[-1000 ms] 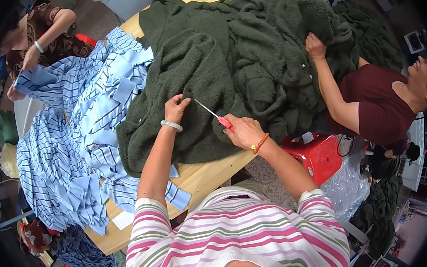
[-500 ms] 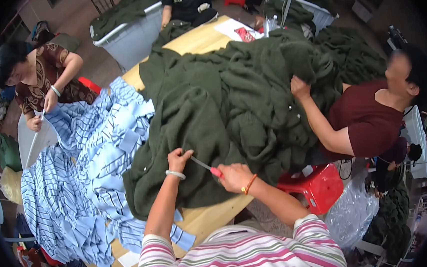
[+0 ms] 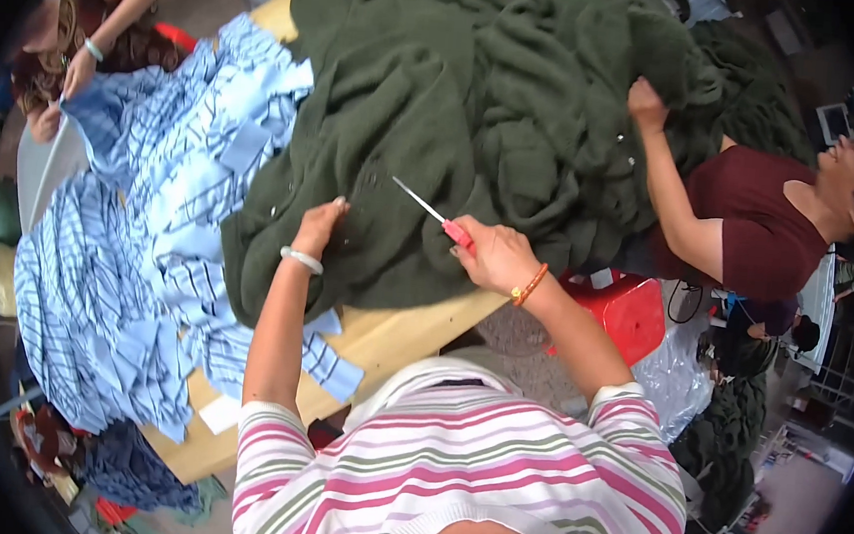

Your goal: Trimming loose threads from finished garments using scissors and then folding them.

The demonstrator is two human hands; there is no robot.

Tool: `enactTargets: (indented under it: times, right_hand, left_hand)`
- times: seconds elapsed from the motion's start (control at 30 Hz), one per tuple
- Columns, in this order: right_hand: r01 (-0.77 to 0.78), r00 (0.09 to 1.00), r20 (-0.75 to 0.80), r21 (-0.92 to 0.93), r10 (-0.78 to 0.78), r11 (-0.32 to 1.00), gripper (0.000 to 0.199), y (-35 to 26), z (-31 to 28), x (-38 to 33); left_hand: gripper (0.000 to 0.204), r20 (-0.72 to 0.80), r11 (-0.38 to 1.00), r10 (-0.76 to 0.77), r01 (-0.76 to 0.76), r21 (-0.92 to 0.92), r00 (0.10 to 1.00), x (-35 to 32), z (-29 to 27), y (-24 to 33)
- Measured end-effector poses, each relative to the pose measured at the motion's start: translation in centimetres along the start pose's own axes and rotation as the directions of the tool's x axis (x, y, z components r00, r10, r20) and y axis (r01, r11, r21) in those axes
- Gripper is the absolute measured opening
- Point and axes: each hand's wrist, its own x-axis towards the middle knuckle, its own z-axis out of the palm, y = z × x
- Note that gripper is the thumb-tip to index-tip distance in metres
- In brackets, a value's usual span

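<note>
One broad, rumpled heap of dark green fleece cloth (image 3: 390, 93) fills the middle, spread over a pale wooden table (image 3: 386, 344) that shows along its near edge. Left of the fleece lies a loose pile of light blue cloth with dark stripes (image 3: 92, 311); beyond its near right edge stands a red plastic stool (image 3: 636, 319). At its right side, a co-worker's hand (image 3: 647, 104) is against the green folds. On its near left part is the person's left hand (image 3: 318, 228), thumb and fingers close together; whether they pinch any cloth I cannot tell. Over its near middle, the right hand (image 3: 498, 256) grasps a slim, pointed metal tool with a pinkish-red handle (image 3: 457, 232), its tip at or just above the fleece. The step in hand looks like close work on the fleece surface; the next move calls for steadying the cloth and keeping the tip clear of the left fingers.
</note>
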Motion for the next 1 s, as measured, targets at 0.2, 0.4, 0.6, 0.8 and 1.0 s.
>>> enactTargets:
  times: [0.2,0.4,0.6,0.8,1.0]
  right_hand:
    - [0.049,0.989,0.138,-0.019,-0.045,0.999,0.031,-0.5,1.5,0.2]
    - [0.07,0.978,0.2,-0.088,-0.051,0.994,0.031,-1.4,2.4,0.0]
    - [0.088,0.978,0.199,-0.135,-0.06,0.987,0.023,-2.8,2.0,0.2]
    - [0.073,0.963,0.261,-0.044,-0.06,0.996,0.024,-2.2,1.6,0.8]
    - [0.039,0.956,0.292,-0.025,-0.031,0.999,0.034,-1.1,1.2,1.0]
  left_hand:
    - [0.024,0.189,0.987,0.144,-0.127,-0.099,0.971,-1.0,0.7,-1.5]
    - [0.023,0.064,0.959,0.279,-0.281,0.024,0.958,-1.0,1.6,-2.8]
    - [0.008,0.004,0.929,0.359,-0.358,0.09,0.933,-1.5,3.0,-1.2]
    - [0.006,0.032,0.933,0.344,-0.346,0.095,0.938,-1.5,2.9,-0.4]
    - [0.015,0.005,0.949,0.31,-0.31,0.049,0.951,-0.4,3.0,-0.6]
